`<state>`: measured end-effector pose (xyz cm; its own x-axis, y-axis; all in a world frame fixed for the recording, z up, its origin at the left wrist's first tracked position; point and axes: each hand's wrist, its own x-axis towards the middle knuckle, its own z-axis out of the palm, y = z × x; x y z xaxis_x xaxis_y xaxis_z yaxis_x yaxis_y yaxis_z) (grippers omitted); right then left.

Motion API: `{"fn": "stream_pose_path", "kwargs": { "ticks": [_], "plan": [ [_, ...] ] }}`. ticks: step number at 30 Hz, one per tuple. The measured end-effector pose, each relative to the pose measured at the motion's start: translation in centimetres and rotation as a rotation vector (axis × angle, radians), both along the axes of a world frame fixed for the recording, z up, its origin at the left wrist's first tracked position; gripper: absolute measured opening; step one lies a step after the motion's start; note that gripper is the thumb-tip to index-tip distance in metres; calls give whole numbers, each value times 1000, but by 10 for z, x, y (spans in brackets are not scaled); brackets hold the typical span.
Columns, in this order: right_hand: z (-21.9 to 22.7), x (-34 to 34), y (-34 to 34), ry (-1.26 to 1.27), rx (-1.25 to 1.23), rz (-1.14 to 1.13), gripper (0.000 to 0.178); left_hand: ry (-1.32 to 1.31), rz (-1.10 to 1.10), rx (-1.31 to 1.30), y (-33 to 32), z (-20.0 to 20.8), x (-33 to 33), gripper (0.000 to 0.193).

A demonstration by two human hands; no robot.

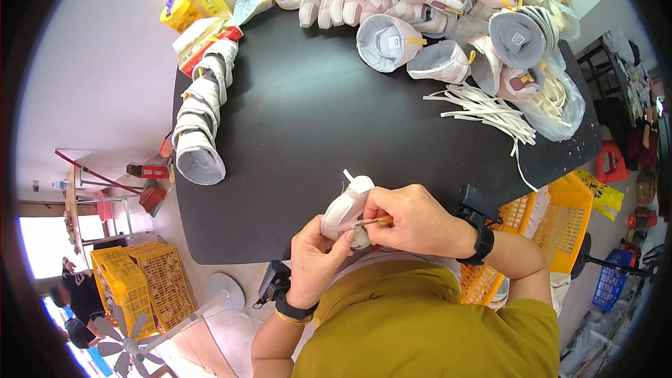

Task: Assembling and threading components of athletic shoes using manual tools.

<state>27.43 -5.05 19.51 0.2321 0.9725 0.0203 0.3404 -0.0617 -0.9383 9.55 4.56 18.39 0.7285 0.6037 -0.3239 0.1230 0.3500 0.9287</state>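
Left hand (pixel 315 255): is being closed around a small pink-and-white shoe (pixel 346 210), held at the near edge of the black table (pixel 294 119).
Right hand (pixel 409 220): is being pinched shut on a thin orange-handled tool (pixel 371 222) touching the shoe.
Technique: the shoe is best kept steadied while the tip is being guided slowly.

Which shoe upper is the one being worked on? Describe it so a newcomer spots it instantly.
Start at the black table and go to its near edge, by the person's chest. The pale pink and white shoe upper sits there, gripped from below by the left hand, while the right hand presses a thin orange-handled tool against it. Every other upper lies unheld in the far piles.
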Motion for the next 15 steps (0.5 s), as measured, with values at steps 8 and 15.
{"fn": "stream_pose_path", "kwargs": {
  "ticks": [8, 15],
  "plan": [
    [4, 1, -2, -62, 21, 39, 16, 24, 50, 15, -3, -2, 1, 18],
    [16, 0, -22, -185, 294, 54, 22, 49, 124, 7, 0, 5, 3, 24]
  ]
}}
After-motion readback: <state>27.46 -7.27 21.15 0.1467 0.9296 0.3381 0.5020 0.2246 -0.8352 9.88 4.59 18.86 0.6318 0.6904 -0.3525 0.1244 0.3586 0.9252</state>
